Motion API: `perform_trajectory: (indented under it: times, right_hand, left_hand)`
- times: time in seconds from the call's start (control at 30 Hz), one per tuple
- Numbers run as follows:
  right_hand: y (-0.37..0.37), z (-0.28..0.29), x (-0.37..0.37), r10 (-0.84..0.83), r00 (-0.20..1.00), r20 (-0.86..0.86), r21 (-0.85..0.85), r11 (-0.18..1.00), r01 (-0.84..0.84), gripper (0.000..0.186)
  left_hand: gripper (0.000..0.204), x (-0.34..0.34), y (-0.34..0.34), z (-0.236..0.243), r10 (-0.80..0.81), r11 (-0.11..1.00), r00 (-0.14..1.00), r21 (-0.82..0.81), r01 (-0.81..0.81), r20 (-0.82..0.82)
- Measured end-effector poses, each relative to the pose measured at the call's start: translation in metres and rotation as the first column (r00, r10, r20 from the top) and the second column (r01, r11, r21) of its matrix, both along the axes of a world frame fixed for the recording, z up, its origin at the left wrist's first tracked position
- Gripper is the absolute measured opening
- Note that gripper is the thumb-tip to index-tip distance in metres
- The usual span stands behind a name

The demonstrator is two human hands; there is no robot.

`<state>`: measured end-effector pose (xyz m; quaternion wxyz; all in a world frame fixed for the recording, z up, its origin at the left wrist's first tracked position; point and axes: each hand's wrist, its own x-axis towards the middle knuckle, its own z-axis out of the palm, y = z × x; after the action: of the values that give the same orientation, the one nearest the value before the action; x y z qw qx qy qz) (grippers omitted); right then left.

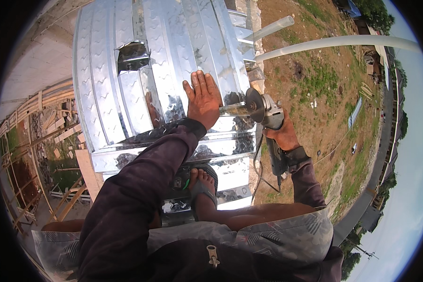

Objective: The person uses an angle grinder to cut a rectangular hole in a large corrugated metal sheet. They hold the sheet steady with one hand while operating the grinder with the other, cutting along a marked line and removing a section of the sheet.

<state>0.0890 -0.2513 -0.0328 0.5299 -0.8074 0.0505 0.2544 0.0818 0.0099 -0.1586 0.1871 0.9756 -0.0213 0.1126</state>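
Note:
A shiny ribbed metal decking sheet (171,51) lies in front of me, with a dark ragged-edged hole (132,57) in its far left part. My left hand (203,101) rests flat on it, fingers stretched out and holding nothing. In my right hand (285,134) is an angle grinder (271,115), its body pointing down toward me. The grinder's dark cutting disc (255,105) stands at the sheet's right edge, just right of my left hand. Whether the disc spins or touches the metal, I cannot tell. A black cord (255,164) runs beside the grinder.
My sandalled foot (203,188) stands on the metal close to me. Beyond the right edge the ground (310,70) lies far below. Two pale pipes (324,43) stick out there. Wooden poles and scraps (56,127) lie lower on the left.

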Motion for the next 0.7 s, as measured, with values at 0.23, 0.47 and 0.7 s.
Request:
perform_trajectory:
  times: [0.23,0.47,0.7]
  right_hand:
    - [-0.007,-0.009,0.000,0.017,0.999,0.034,0.014,1.000,-0.018,0.083]
    - [-0.005,-0.007,-0.003,-0.057,0.997,0.060,0.074,0.996,0.053,0.081]
    - [-0.017,0.026,0.003,-0.120,0.979,0.167,0.032,0.993,0.116,0.079]
  left_hand:
    - [0.063,0.001,-0.001,0.000,-0.013,0.999,1.000,0.036,0.013,-0.020]
    - [0.076,-0.007,0.008,0.007,-0.017,1.000,0.987,-0.015,0.015,-0.163]
    - [0.089,0.015,0.115,0.137,-0.355,0.857,0.866,0.247,0.452,-0.352]
